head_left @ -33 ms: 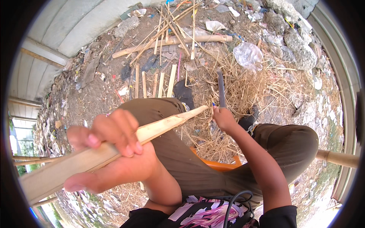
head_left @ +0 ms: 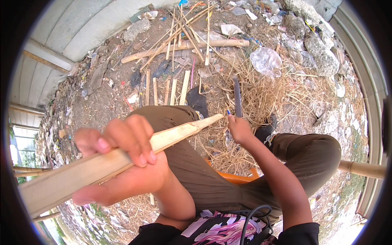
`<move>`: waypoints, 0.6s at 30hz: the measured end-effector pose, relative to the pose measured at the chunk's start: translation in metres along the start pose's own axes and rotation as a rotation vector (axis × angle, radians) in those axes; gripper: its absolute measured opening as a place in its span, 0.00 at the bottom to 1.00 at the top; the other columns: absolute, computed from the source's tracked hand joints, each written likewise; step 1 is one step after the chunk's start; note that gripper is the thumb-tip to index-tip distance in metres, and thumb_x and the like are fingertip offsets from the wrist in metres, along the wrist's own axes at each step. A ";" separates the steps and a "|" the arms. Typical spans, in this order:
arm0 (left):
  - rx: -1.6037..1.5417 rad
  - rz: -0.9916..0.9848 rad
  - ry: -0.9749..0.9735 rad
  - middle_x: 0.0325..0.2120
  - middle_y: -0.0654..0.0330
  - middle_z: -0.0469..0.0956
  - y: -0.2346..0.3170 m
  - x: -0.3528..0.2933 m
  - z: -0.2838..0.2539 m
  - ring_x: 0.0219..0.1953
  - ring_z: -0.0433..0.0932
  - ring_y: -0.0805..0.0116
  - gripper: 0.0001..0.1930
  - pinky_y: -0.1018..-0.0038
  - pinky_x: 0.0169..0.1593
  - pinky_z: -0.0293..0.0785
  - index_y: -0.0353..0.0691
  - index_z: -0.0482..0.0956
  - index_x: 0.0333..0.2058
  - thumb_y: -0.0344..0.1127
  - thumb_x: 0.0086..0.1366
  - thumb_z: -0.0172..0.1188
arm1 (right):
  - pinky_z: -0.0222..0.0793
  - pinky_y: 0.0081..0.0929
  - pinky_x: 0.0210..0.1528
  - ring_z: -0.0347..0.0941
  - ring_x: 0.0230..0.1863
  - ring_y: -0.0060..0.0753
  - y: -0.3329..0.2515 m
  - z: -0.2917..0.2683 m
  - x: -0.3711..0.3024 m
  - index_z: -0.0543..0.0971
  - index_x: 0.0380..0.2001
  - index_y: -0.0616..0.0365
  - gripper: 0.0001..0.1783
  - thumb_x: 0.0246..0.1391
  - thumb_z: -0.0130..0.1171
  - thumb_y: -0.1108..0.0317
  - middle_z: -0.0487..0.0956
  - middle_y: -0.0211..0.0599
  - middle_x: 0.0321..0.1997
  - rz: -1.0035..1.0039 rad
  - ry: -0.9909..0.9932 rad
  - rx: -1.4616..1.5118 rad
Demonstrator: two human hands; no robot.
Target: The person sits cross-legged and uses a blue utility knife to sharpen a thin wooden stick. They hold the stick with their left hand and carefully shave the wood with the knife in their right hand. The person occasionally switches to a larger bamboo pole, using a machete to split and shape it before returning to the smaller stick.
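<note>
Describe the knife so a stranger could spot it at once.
Find the dry straw, right of the picture's middle. Over its left part, the right hand grips the knife. Its long, dark blade stands apart from the pale sticks.

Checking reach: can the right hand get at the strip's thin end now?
Probably yes: the right hand is near the strip's thin end, nothing visible between, though it holds a knife.

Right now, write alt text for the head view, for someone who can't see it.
The person's left hand grips a long bamboo strip while the right hand holds a dark-bladed knife near the strip's far end. Between and beyond the brown-trousered legs lie straw, more pale strips and scattered plastic litter.
</note>
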State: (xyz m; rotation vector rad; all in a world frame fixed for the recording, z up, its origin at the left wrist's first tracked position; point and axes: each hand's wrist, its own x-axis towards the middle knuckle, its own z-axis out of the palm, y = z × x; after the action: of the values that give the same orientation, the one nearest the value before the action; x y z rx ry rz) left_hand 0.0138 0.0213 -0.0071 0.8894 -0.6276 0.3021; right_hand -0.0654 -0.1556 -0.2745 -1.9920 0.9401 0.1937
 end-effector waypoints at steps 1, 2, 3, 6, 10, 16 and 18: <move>-0.042 -0.025 -0.074 0.09 0.69 0.61 0.004 0.001 -0.005 0.09 0.56 0.81 0.33 0.85 0.17 0.47 0.46 0.68 0.29 0.76 0.60 0.45 | 0.67 0.41 0.30 0.72 0.24 0.44 -0.024 -0.004 -0.022 0.74 0.27 0.65 0.33 0.67 0.33 0.45 0.74 0.46 0.19 -0.003 -0.121 0.124; -0.118 -0.062 -0.137 0.10 0.69 0.62 0.007 0.002 -0.014 0.10 0.56 0.81 0.35 0.84 0.17 0.48 0.47 0.66 0.29 0.78 0.57 0.45 | 0.66 0.47 0.35 0.72 0.27 0.49 -0.052 -0.011 -0.050 0.73 0.25 0.65 0.35 0.67 0.31 0.44 0.73 0.48 0.20 -0.006 -0.243 0.245; -0.117 -0.075 -0.133 0.10 0.68 0.61 0.008 0.001 -0.013 0.10 0.55 0.81 0.35 0.84 0.18 0.48 0.47 0.65 0.28 0.78 0.57 0.45 | 0.65 0.47 0.34 0.68 0.24 0.45 -0.064 -0.007 -0.073 0.70 0.23 0.64 0.34 0.67 0.32 0.44 0.70 0.46 0.19 -0.015 -0.259 0.378; -0.121 -0.110 -0.109 0.11 0.68 0.58 0.003 0.000 -0.002 0.12 0.52 0.80 0.35 0.82 0.18 0.47 0.47 0.61 0.25 0.79 0.56 0.45 | 0.65 0.44 0.33 0.66 0.22 0.44 -0.067 0.015 -0.126 0.69 0.24 0.65 0.31 0.70 0.32 0.49 0.68 0.48 0.17 -0.213 -0.089 0.441; -0.126 -0.069 -0.007 0.12 0.68 0.54 0.000 -0.002 0.004 0.14 0.48 0.79 0.37 0.82 0.18 0.44 0.47 0.57 0.22 0.81 0.54 0.45 | 0.65 0.46 0.32 0.71 0.25 0.59 -0.069 0.024 -0.131 0.70 0.27 0.68 0.27 0.71 0.35 0.55 0.72 0.57 0.20 -0.312 -0.035 0.508; -0.144 -0.046 0.087 0.11 0.69 0.52 -0.001 -0.008 0.003 0.14 0.44 0.80 0.39 0.81 0.18 0.40 0.47 0.56 0.22 0.84 0.51 0.42 | 0.62 0.47 0.29 0.66 0.20 0.58 -0.075 0.025 -0.136 0.69 0.26 0.66 0.28 0.71 0.32 0.55 0.69 0.55 0.17 -0.394 0.047 0.409; -0.111 -0.059 0.140 0.11 0.69 0.52 -0.001 -0.007 0.006 0.14 0.43 0.81 0.40 0.81 0.18 0.40 0.47 0.56 0.22 0.85 0.50 0.41 | 0.62 0.50 0.30 0.67 0.23 0.64 -0.077 0.023 -0.136 0.70 0.27 0.67 0.28 0.71 0.32 0.55 0.70 0.58 0.19 -0.388 0.050 0.380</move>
State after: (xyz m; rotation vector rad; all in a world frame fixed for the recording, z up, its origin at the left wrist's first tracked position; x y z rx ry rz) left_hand 0.0065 0.0163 -0.0093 0.7718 -0.4827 0.2714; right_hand -0.1029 -0.0399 -0.1730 -1.7844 0.5528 -0.2369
